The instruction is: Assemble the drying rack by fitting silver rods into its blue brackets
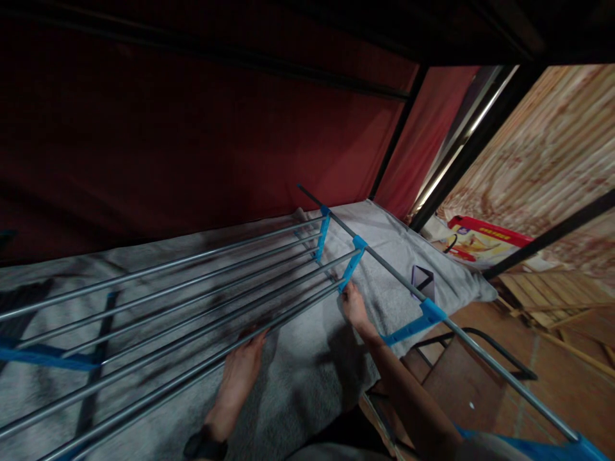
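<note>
A rack of grey metal tubes (202, 280) joined by blue plastic brackets lies across a grey blanket (298, 378). My left hand (244, 365), with a dark band at the wrist, is closed round the nearest tube, its fingertips partly hidden beneath it. At the right end of the tubes, my right hand (354, 307) pinches the lower end of a blue bracket (352, 266), where a tube meets it. A long upright tube (391, 270) runs through the brackets toward the lower right. Another blue bracket (413, 326) juts from it, with no cross tube visible in it.
A small purple-edged box (423, 282) stands on the blanket. Beyond are a red and yellow carton (490, 243), a folded wooden piece (557, 298) and a dark-framed chair (461, 371). Black bed-frame posts (471, 141) and a red curtain (216, 141) bound the space.
</note>
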`<state>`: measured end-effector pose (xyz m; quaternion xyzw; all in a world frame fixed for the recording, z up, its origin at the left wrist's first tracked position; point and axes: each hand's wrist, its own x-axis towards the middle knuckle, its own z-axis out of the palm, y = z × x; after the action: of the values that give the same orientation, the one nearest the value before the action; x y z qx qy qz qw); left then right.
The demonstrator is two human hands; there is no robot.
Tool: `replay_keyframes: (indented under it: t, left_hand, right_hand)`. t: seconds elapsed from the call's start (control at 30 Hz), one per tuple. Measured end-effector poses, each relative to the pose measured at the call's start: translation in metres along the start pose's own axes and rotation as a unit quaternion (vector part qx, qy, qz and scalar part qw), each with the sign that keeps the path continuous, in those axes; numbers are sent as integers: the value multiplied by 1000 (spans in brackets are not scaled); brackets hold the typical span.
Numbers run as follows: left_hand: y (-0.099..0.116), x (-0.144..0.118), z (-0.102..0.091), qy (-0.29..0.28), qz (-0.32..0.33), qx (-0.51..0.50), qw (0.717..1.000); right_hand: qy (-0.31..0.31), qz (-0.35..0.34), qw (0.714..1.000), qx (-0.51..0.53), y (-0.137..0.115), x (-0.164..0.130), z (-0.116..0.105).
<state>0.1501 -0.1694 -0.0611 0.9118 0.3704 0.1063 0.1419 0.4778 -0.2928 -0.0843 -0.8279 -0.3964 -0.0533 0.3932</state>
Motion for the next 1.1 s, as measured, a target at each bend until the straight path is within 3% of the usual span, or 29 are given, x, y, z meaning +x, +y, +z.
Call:
replay_keyframes:
  t: [0.2,1.1]
  left_hand:
    - [-9,-5,5,-8,4,9,1000]
    - [-21,-14,-9,-35,4,14,999]
  right_hand:
    - [-19,15,1000,-16,-4,-3,4]
    - [-52,40,997,-45,-26,-17,20]
